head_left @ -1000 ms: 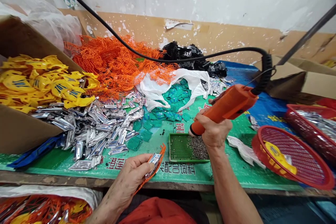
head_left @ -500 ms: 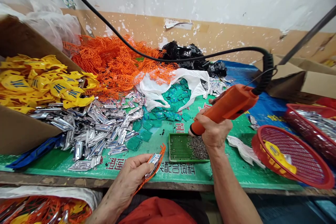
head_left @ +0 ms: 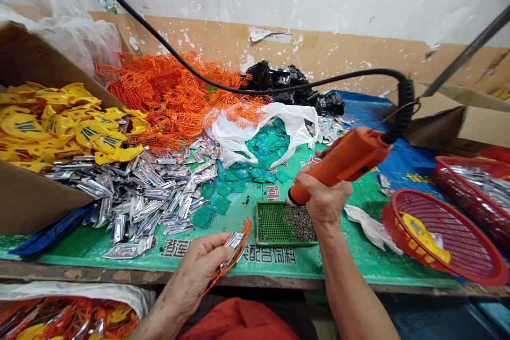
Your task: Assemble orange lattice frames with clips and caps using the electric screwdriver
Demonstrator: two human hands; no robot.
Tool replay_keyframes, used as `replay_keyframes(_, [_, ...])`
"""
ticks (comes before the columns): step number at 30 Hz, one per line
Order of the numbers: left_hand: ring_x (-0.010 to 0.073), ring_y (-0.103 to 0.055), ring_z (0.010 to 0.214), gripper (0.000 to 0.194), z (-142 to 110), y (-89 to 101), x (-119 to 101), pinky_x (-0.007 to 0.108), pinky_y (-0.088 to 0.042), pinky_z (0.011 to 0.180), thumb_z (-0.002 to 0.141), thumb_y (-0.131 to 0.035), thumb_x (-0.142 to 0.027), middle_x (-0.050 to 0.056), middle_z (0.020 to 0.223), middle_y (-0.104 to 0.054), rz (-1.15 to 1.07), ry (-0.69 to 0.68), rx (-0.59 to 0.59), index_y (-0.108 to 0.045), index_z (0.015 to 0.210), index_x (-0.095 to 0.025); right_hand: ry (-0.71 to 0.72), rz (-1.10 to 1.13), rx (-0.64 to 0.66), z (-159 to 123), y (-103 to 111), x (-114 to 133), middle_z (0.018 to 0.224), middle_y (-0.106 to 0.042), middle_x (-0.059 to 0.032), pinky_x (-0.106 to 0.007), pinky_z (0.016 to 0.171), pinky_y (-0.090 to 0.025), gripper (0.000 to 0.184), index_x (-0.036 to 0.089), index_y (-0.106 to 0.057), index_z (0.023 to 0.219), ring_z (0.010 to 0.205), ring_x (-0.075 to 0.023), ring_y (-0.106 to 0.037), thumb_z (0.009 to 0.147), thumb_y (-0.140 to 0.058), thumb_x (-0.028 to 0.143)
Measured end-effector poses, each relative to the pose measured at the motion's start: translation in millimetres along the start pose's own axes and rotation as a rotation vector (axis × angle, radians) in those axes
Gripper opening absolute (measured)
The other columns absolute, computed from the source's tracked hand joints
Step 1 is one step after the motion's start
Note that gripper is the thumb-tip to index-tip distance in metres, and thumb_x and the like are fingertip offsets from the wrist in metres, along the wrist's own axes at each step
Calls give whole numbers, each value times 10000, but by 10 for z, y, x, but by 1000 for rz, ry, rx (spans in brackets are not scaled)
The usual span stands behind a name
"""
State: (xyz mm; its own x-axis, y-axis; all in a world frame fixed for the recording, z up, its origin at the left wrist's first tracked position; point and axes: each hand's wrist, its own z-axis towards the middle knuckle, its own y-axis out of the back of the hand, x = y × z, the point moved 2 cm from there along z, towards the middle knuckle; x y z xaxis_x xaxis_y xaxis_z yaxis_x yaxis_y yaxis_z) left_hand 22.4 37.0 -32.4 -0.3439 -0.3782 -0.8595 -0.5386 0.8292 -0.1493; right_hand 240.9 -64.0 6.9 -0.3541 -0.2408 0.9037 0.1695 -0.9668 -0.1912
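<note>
The person's right hand (head_left: 324, 196) is closed around the barrel of an orange electric screwdriver (head_left: 350, 156), holding it tilted with the nose pointing down and to the left, just above the far edge of a green perforated tray (head_left: 271, 223). The driver's tip is hidden, so I cannot see what it meets. A heap of tiny dark metal pieces (head_left: 302, 223) lies on the right half of the tray, too small to make out singly. The driver's black coiled cord (head_left: 404, 103) rises from its rear end and runs left across the view. The left hand (head_left: 203, 265) is partly closed, holding a silver metal part (head_left: 234, 247) and a thin orange plastic strip (head_left: 235, 271) near the table's near edge, though the fingers hide part of the grip. On the green-covered table (head_left: 350, 260), loose silver parts (head_left: 135, 196) spread left of the tray and teal plastic pieces (head_left: 203, 218) lie beyond it. Farther off are a heap of orange plastic frames (head_left: 171, 101), a white plastic bag (head_left: 255, 133) and black parts (head_left: 287, 82). Yellow pieces (head_left: 59, 122) fill a cardboard box (head_left: 35, 202) at left. Two red baskets sit at right, the farther one (head_left: 442, 186) cut off by the frame.
</note>
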Motion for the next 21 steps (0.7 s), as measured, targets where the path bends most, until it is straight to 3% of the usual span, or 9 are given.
replay_keyframes(14, [126, -416, 591, 286, -4, -66, -47, 250, -263, 579, 683, -644, -362, -10, 635, -597, 42, -15, 18, -749, 834, -142, -23, 12, -15, 40, 10, 39, 603, -605, 30, -330, 582, -503, 185, 160, -620, 651, 532, -149, -572, 540, -750, 227])
replay_keyframes(18, [114, -360, 577, 257, -12, -101, -71, 252, -218, 558, 694, -627, -337, -18, 613, -547, 21, -19, 28, -728, 807, -129, -35, 98, 2, 55, 1, 208, 601, -609, 36, -325, 565, -496, 203, 176, -619, 673, 512, -140, -559, 540, -769, 208])
replay_keyframes(21, [108, -330, 577, 210, -21, -127, -83, 260, -191, 552, 686, -609, -315, -25, 595, -499, 4, -32, 39, -691, 728, -126, -89, 235, 88, -18, -27, 435, 597, -606, 37, -315, 523, -477, 238, 194, -634, 771, 499, -141, -550, 565, -749, 162])
